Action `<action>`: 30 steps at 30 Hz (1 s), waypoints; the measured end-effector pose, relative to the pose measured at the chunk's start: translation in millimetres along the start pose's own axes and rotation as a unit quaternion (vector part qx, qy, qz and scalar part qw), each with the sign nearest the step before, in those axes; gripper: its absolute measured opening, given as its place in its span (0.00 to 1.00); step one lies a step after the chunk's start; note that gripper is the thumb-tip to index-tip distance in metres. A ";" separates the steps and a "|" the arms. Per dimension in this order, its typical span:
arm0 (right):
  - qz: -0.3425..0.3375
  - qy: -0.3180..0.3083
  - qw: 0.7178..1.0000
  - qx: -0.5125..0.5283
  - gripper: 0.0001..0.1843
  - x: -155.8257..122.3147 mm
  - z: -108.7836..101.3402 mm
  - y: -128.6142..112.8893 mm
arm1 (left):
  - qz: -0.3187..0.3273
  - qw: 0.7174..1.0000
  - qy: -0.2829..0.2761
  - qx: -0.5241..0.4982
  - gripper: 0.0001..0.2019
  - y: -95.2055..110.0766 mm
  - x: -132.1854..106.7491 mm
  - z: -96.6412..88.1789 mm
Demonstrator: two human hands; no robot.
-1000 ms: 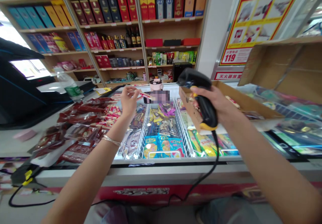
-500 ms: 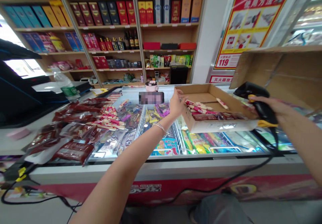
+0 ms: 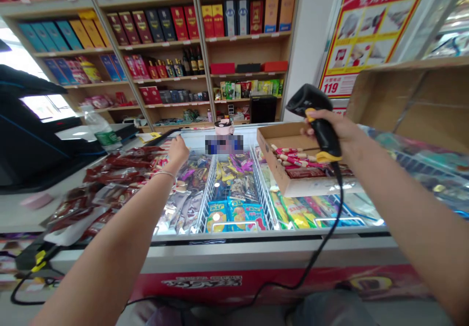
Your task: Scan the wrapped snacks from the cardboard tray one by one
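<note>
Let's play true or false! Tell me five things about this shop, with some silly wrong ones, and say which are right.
1. The right hand is holding a scanner. True.
2. A black cable hangs from the scanner. True.
3. The left hand is inside the box. False: the left hand is near the brown packs.
4. The box has red packs in it. True.
5. The bottle is to the right of the box. False: the bottle is to the left of it.

wooden shelving (image 3: pixel 249 49) | white wall (image 3: pixel 311 48) | red-and-yellow poster (image 3: pixel 368 43) | bright window (image 3: pixel 16 48) at left
</note>
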State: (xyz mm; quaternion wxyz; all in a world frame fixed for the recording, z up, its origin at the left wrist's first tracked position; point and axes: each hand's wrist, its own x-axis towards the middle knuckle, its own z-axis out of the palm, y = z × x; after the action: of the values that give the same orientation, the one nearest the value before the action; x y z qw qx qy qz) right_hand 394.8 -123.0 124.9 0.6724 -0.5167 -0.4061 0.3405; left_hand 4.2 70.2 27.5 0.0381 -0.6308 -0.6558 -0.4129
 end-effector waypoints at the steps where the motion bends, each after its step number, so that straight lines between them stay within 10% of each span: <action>1: 0.037 -0.050 0.996 0.060 0.04 -2.2 21.5 3.2 | -0.005 0.998 -0.034 0.052 0.13 -11.9 -0.4 0.5; 9: 0.144 -0.223 0.955 0.132 0.12 -35.6 136.7 84.7 | -0.030 0.958 -0.144 0.247 0.15 -19.5 -10.3 16.7; 22: 0.210 -0.121 0.964 0.107 0.11 -28.3 133.1 130.7 | -0.046 0.979 -0.076 0.184 0.08 -6.8 2.3 19.5; 30: 0.209 -0.040 0.963 0.165 0.09 -30.9 136.3 134.4 | 0.007 0.972 -0.011 -0.234 0.09 -0.9 -24.9 12.4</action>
State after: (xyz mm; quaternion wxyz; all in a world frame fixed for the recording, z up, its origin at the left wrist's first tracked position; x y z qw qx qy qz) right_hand 253.7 -61.7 6.9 0.6452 -0.4580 -0.2540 0.5563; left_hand 14.2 57.8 4.6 -0.1148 -0.6313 -0.5367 -0.5479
